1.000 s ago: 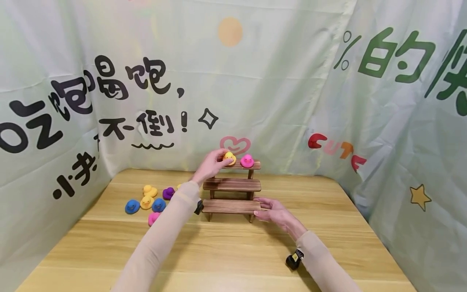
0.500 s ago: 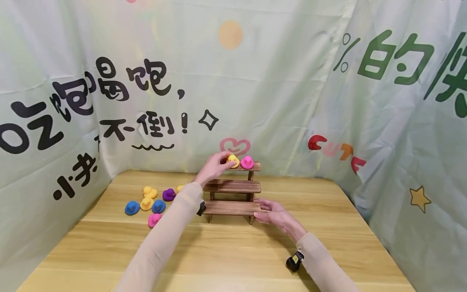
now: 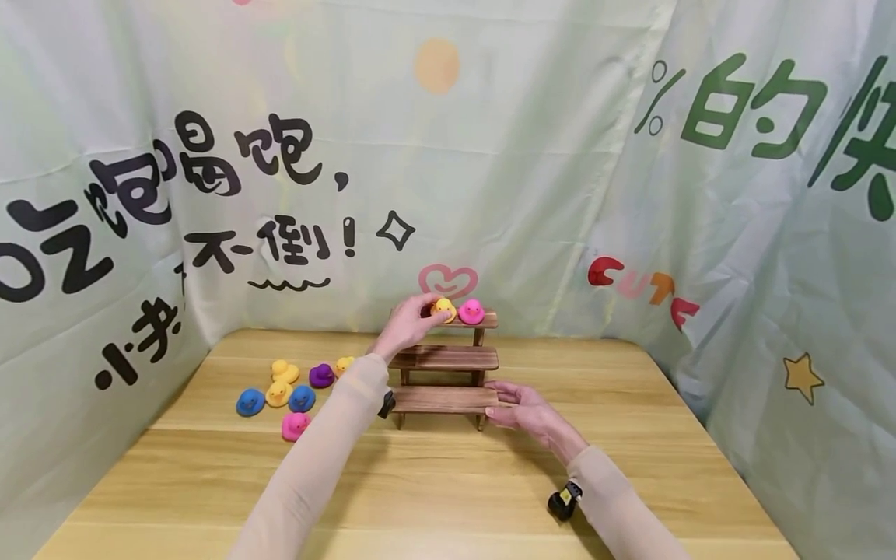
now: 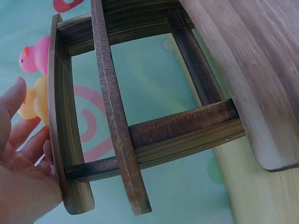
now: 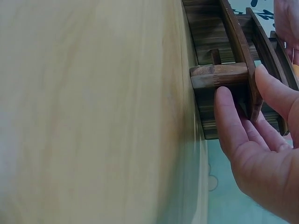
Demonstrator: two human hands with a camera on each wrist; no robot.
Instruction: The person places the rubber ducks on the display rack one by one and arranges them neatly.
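Observation:
On the top tier of a three-tier wooden stand [image 3: 448,358], a yellow rubber duck [image 3: 445,311] sits close beside a pink rubber duck [image 3: 472,312]. My left hand [image 3: 409,323] pinches the yellow duck from its left side, thumb in front. The left wrist view shows the thumb [image 4: 16,93] right at the yellow duck [image 4: 29,105], with the pink duck [image 4: 35,55] just beyond. Lower down, my right hand [image 3: 532,412] holds the right end of the bottom tier. In the right wrist view its thumb and fingers lie on either side of the board [image 5: 246,60].
Left of the stand, several loose ducks lie on the wooden table [image 3: 448,498]: blue ducks [image 3: 250,402], yellow ducks [image 3: 278,393], a purple duck [image 3: 321,376] and a pink duck [image 3: 295,425]. My left forearm passes close to them. A printed curtain [image 3: 532,194] hangs behind the table.
The left hand has shifted the yellow duck slightly right and down, closer to the pink duck on the top tier. The right hand stays at the bottom tier.

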